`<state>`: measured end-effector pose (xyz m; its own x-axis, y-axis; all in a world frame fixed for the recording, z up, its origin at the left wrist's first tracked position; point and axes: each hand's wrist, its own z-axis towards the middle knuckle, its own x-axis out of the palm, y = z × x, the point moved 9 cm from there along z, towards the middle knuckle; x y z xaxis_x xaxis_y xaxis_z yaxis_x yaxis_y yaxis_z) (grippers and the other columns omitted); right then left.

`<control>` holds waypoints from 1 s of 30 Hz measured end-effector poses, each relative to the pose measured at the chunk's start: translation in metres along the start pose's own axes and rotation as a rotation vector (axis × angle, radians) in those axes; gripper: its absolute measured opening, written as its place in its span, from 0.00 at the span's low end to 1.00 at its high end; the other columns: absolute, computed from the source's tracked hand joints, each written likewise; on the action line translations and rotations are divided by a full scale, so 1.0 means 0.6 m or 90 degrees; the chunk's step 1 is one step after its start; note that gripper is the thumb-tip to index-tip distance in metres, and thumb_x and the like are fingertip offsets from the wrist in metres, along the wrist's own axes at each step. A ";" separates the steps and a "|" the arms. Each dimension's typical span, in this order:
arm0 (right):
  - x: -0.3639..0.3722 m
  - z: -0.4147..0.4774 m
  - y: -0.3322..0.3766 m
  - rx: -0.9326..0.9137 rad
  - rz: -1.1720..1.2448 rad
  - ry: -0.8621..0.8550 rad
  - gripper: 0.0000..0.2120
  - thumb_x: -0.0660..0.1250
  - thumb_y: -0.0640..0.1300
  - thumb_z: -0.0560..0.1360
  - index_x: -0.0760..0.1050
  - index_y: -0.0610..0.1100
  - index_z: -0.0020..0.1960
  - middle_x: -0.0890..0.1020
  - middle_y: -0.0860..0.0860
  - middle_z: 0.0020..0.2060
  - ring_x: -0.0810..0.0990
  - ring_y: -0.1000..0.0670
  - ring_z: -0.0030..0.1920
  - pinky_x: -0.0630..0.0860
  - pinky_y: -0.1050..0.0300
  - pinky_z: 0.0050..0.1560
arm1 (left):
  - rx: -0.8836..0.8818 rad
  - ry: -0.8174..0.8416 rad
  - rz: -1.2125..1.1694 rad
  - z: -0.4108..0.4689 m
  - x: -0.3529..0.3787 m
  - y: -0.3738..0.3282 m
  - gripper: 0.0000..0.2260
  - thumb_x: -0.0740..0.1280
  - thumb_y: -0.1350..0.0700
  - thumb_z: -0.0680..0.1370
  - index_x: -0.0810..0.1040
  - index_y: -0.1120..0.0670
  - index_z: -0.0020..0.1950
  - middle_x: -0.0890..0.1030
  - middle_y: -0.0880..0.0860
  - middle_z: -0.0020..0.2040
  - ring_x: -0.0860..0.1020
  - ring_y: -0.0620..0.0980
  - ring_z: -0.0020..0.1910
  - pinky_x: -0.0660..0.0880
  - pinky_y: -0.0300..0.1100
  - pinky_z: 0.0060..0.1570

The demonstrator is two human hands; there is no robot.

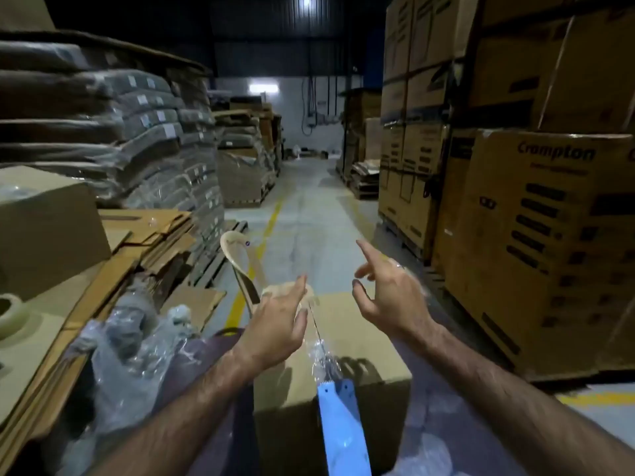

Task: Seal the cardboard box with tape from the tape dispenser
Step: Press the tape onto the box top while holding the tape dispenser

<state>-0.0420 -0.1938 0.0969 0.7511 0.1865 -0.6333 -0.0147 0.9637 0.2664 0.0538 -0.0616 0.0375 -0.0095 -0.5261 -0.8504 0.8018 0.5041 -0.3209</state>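
Note:
A brown cardboard box (360, 341) stands right in front of me with its flaps down. Clear tape (318, 348) runs along its top seam and wrinkles toward the near edge. There a blue tape dispenser (340, 427) leans against the box, toothed end up, with no hand on it. My left hand (278, 324) hovers over the far left of the box top, fingers spread, fingertips at a crumpled end of tape (287, 290). My right hand (388, 297) is raised above the far right of the box, fingers apart, holding nothing.
A curled beige strip (237, 262) rises just beyond the box. To the left are flattened cardboard sheets (147, 235), crumpled plastic wrap (137, 341) and a tape roll (8, 312). Stacked printed cartons (549, 235) wall the right. A concrete aisle (309, 207) leads ahead.

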 end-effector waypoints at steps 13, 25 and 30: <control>0.107 -0.135 -0.045 0.186 0.084 0.224 0.27 0.65 0.46 0.74 0.64 0.47 0.72 0.82 0.56 0.44 0.77 0.54 0.43 0.76 0.56 0.46 | -0.003 0.441 -0.036 -0.103 0.121 0.000 0.32 0.68 0.53 0.74 0.59 0.53 0.75 0.66 0.54 0.73 0.65 0.53 0.70 0.63 0.50 0.72; 0.110 -0.408 0.016 0.414 0.207 0.243 0.44 0.66 0.72 0.59 0.60 0.53 0.70 0.69 0.59 0.58 0.68 0.55 0.60 0.70 0.51 0.60 | 0.101 0.363 0.187 -0.125 0.181 0.013 0.45 0.74 0.52 0.70 0.47 0.50 0.77 0.45 0.51 0.79 0.42 0.52 0.78 0.45 0.62 0.73; 0.143 -0.447 0.022 0.534 0.256 0.184 0.46 0.75 0.66 0.53 0.60 0.61 0.65 0.72 0.59 0.59 0.72 0.52 0.58 0.73 0.45 0.60 | 0.144 0.336 0.233 -0.127 0.193 0.019 0.45 0.71 0.51 0.72 0.42 0.48 0.78 0.45 0.51 0.80 0.43 0.52 0.78 0.49 0.63 0.73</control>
<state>-0.1547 -0.1137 -0.1491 0.6005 0.6196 -0.5055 0.3241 0.3893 0.8622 0.0162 -0.0643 -0.0964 0.0419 0.0848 -0.9955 0.9136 0.4000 0.0725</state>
